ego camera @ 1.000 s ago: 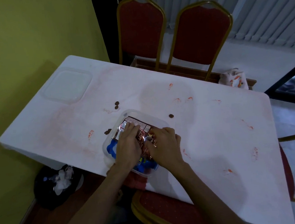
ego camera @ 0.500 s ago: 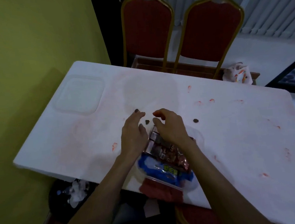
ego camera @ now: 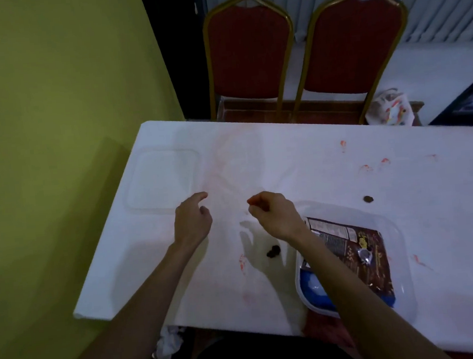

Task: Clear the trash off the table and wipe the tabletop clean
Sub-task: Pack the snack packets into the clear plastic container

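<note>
Trash is already packed into the clear tub at the near edge of the white table, where a brown wrapper and a blue wrapper are seen lying inside. Just left of the tub, a dark crumb clump is left on the tabletop, beside a red smear. Above it, the right hand is curled shut, and a small dark bit seems to be pinched in its fingertips. The left hand is held loose and empty. Farther back, a clear lid, another crumb and more red spots are still to be cleaned. No wiping looks done yet.
</note>
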A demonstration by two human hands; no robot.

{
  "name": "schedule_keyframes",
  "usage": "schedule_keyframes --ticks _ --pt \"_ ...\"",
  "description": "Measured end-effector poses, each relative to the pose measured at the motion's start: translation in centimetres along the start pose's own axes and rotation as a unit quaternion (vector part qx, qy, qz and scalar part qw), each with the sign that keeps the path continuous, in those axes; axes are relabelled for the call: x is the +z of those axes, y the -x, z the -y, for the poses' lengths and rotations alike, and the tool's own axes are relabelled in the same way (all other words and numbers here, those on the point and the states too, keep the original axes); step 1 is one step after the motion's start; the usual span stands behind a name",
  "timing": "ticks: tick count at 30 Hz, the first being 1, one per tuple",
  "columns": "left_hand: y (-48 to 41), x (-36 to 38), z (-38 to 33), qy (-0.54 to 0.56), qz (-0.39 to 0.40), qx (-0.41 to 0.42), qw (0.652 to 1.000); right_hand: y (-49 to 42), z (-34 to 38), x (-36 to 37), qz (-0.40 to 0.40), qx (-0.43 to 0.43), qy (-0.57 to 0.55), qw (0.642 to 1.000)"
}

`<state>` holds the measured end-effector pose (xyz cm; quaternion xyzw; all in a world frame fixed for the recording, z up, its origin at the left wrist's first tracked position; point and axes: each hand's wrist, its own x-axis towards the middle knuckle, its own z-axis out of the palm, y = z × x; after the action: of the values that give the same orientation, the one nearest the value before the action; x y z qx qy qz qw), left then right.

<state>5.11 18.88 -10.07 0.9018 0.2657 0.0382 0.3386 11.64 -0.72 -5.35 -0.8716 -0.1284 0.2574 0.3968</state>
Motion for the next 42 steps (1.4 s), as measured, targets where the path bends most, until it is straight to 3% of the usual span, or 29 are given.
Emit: schedule_keyframes --ticks 8,15,22,26,28,31,34,37,40,42 --pt "-6.3 0.6 4.0 -0.114 0.045 -0.054 0.991 -1.1 0.8 0.7 -0.006 0.041 -0.035 0.999" --pt "-7.8 0.6 3.1 -0.103 0.052 -0.041 0.992 -1.1 0.4 1.6 -0.003 0.069 -0.049 0.996" --pt "-5.7 -4.8 -2.9 0.003 -0.126 -0.036 0.991 -1.2 0.8 2.3 0.003 0.079 -0.114 0.99" --pt "-2.7 -8.5 -5.5 0.132 -0.149 -0.012 0.98 -1.4 2.0 2.2 -0.001 0.064 -0.158 0.985" --pt "-0.9 -9.6 -7.0 0.275 -0.103 -0.028 0.955 -1.4 1.9 1.7 -0.031 0.063 -0.183 0.981" --pt "2.0 -10.2 -9.6 0.469 0.003 -0.073 0.88 -0.7 1.4 -0.2 -0.113 0.094 -0.222 0.964" --pt "4.1 -9.0 -11.2 0.587 0.107 -0.1 0.797 0.6 -0.1 -3.6 -0.18 0.14 -0.268 0.936" --pt "5.9 -6.0 -12.6 0.649 0.184 -0.133 0.726 2.4 -3.0 -7.1 -0.2 0.178 -0.322 0.908" --pt "7.6 -2.3 -13.5 0.656 0.23 -0.157 0.702 5.3 -6.1 -10.1 -0.224 0.181 -0.34 0.895" --pt "8.5 -0.1 -13.9 0.619 0.246 -0.174 0.725 7.8 -8.2 -11.5 -0.255 0.183 -0.322 0.893"
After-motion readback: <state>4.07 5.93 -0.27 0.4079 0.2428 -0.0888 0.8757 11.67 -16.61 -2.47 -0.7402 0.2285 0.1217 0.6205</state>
